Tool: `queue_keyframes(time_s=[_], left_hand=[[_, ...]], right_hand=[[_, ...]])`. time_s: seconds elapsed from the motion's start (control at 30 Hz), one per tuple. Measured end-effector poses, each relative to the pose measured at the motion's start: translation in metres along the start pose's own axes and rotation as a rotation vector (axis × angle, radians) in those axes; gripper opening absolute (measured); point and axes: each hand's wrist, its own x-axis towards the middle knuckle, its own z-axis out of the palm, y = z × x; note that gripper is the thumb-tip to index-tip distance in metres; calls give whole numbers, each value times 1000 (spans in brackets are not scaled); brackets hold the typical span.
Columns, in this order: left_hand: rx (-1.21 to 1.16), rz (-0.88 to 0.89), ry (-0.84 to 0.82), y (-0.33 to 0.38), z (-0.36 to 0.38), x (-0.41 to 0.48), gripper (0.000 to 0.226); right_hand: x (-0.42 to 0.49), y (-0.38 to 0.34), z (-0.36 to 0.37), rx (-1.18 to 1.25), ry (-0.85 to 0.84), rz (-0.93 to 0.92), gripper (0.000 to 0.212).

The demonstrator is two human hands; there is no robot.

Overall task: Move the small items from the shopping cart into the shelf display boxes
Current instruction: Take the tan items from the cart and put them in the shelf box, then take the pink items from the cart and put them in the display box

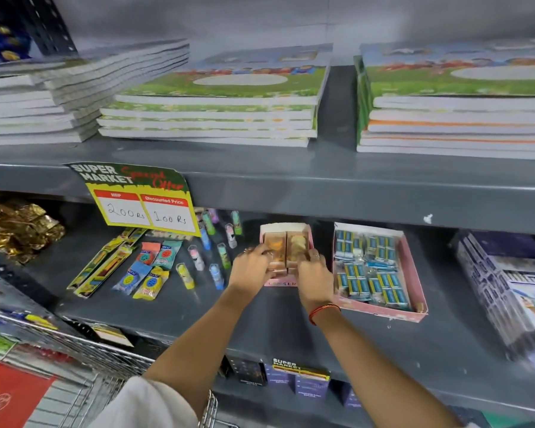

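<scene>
A small pink display box (310, 235) stands on the middle shelf and holds orange-brown small packs (286, 245) in two rows. My left hand (250, 267) rests on the box's left front, fingers curled onto the packs. My right hand (314, 274) presses on the packs at the right front and hides the box's front edge. To the right a wider pink display box (414, 274) is filled with several blue-and-teal small packs (368, 267). The wire shopping cart (74, 362) is at the lower left, with a red item (10, 396) inside.
Loose on the shelf to the left lie small tubes (217, 251), round sharpener packs (155, 267) and long yellow packs (105, 264). A yellow price sign (142, 205) hangs from the upper shelf edge. Notebook stacks (217, 106) fill the upper shelf. Boxed goods (507, 291) stand at the right.
</scene>
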Motion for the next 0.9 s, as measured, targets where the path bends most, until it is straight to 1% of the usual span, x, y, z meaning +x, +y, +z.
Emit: queue_keyframes(time_s=[0.1, 0.17, 0.4, 0.5, 0.57, 0.63, 0.7, 0.73, 0.77, 0.83, 0.9], left_hand=[[74, 3, -63, 1, -3, 6, 35], [86, 8, -63, 1, -1, 7, 33], [81, 35, -13, 1, 5, 5, 35], [153, 46, -21, 4, 2, 4, 34], [192, 46, -11, 7, -2, 1, 33], [161, 54, 15, 6, -11, -8, 31], [107, 61, 62, 0, -24, -21, 34], [78, 40, 116, -10, -27, -32, 34], [27, 17, 211, -19, -33, -37, 33], [-122, -98, 393, -50, -37, -68, 30], [-212, -195, 544, -83, -38, -106, 27]], right_hand=[[-4, -8, 2, 42, 6, 71, 35], [-5, -12, 2, 46, 6, 94, 35], [6, -11, 0, -38, 12, 73, 30], [7, -10, 0, -47, 15, 57, 28], [6, -9, -5, -39, 10, 46, 30], [7, -10, -10, -37, 17, 42, 33], [5, -14, -16, -19, 52, 46, 34], [1, -19, -15, 10, 89, 44, 34], [0, -22, -18, 53, 147, 35, 35], [-11, -42, -15, 166, 221, -59, 37], [-29, -69, -12, 281, 310, -200, 31]])
